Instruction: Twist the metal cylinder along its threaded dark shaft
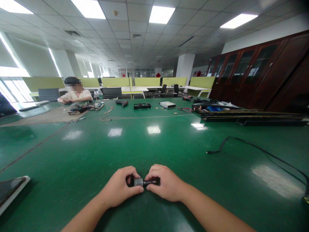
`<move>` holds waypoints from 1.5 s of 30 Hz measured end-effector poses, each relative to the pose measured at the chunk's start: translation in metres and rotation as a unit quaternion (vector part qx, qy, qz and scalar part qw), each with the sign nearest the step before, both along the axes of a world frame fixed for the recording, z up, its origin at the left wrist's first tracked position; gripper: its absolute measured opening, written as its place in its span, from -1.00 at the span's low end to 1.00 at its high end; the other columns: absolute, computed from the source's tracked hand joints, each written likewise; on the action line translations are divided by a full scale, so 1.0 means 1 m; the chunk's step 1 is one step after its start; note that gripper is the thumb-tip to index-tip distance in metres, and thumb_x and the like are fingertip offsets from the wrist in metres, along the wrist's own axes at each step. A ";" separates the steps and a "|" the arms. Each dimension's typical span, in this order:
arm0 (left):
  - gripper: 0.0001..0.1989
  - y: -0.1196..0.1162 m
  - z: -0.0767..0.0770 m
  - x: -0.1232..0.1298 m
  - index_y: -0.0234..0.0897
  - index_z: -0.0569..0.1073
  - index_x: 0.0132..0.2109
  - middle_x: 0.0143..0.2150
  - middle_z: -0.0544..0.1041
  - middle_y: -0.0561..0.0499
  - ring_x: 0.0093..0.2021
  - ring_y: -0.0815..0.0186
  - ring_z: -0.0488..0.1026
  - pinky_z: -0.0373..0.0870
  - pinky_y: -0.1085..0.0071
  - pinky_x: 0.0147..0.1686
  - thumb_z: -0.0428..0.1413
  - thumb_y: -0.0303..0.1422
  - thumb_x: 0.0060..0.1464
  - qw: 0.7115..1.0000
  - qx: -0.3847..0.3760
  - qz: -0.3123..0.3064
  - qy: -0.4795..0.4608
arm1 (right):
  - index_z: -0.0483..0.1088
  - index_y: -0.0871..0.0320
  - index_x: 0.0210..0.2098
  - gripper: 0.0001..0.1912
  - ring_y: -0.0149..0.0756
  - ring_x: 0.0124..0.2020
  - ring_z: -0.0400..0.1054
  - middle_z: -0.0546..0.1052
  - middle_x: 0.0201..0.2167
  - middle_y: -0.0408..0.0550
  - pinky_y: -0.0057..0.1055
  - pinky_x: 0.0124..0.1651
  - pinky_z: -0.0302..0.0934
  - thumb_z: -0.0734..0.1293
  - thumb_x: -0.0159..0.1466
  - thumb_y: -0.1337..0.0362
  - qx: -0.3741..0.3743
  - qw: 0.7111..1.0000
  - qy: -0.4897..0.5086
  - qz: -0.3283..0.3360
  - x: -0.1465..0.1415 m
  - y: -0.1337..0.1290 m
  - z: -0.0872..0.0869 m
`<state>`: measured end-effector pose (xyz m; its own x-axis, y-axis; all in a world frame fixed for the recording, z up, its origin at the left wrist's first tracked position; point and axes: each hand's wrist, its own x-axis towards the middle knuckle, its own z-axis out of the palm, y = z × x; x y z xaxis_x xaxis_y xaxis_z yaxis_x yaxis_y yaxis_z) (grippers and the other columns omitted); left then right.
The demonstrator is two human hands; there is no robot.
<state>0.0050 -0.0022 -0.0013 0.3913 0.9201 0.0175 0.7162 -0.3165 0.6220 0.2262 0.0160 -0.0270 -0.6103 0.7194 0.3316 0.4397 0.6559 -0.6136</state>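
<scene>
Low in the middle of the head view, both hands hold a small cylindrical metal part (138,182) level, just above or on the green tabletop. It has a grey collar and a thinner, dark, ridged shaft; its exact kind I cannot make out. Thumb and fingers of my left hand (122,185) close round the grey end. My right hand (166,182) pinches the dark shaft end between thumb and fingers. The two thumb tips nearly meet below the part. Its outer ends are partly hidden by the hands.
A black cable (253,141) curves along the right. A white-edged tablet-like object (14,190) lies at left. Across the green table (154,148) are a drill-like tool (122,103), a black frame (142,106), a metal drive box (167,104) and dark panels (241,114). A person (77,91) sits at far left.
</scene>
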 end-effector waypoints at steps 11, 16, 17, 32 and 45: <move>-0.77 0.001 0.000 0.000 -0.27 0.49 -0.31 -0.42 0.39 0.14 -0.38 0.34 0.32 0.14 0.48 -0.38 0.29 -0.24 -0.06 1.000 0.003 -0.003 0.004 | 0.52 0.15 -0.37 -0.90 -0.34 -0.37 0.33 0.46 -0.47 -0.14 -0.44 -0.29 0.14 0.46 0.08 0.34 0.004 1.000 0.014 -0.007 0.001 0.000 0.000; -0.78 0.001 0.000 0.000 -0.27 0.49 -0.30 -0.42 0.39 0.14 -0.37 0.34 0.32 0.14 0.48 -0.38 0.29 -0.24 -0.06 1.000 0.002 -0.003 0.005 | 0.52 0.15 -0.38 -0.91 -0.35 -0.38 0.33 0.46 -0.48 -0.15 -0.43 -0.29 0.13 0.46 0.08 0.34 0.007 1.000 0.012 -0.014 0.003 0.000 0.002; -0.78 0.001 0.000 0.000 -0.26 0.49 -0.31 -0.42 0.39 0.14 -0.37 0.34 0.32 0.14 0.48 -0.38 0.29 -0.24 -0.06 1.000 0.002 -0.002 0.005 | 0.52 0.15 -0.39 -0.91 -0.35 -0.38 0.33 0.46 -0.48 -0.15 -0.43 -0.30 0.13 0.46 0.07 0.34 0.007 1.000 0.010 -0.016 0.003 0.000 0.002; -0.76 0.000 0.002 -0.001 -0.27 0.46 -0.34 -0.42 0.41 0.12 -0.38 0.34 0.32 0.15 0.48 -0.39 0.27 -0.21 -0.04 1.000 0.002 0.002 0.004 | 0.50 0.17 -0.46 -0.95 -0.39 -0.49 0.29 0.42 -0.54 -0.16 -0.47 -0.41 0.12 0.41 0.03 0.41 -0.012 1.000 -0.004 -0.028 0.017 0.006 0.005; -0.77 -0.001 0.004 -0.001 -0.28 0.45 -0.36 -0.43 0.41 0.12 -0.38 0.34 0.33 0.17 0.48 -0.39 0.26 -0.21 -0.04 1.000 -0.001 0.006 0.004 | 0.49 0.19 -0.48 -0.95 -0.41 -0.51 0.27 0.40 -0.55 -0.18 -0.48 -0.43 0.10 0.41 0.02 0.42 -0.022 0.999 0.000 -0.045 0.021 0.010 0.003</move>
<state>0.0039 -0.0028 0.0032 0.3805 0.9247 0.0129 0.7247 -0.3068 0.6169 0.2475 0.0262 -0.0243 -0.5434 0.7847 0.2984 0.4953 0.5866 -0.6407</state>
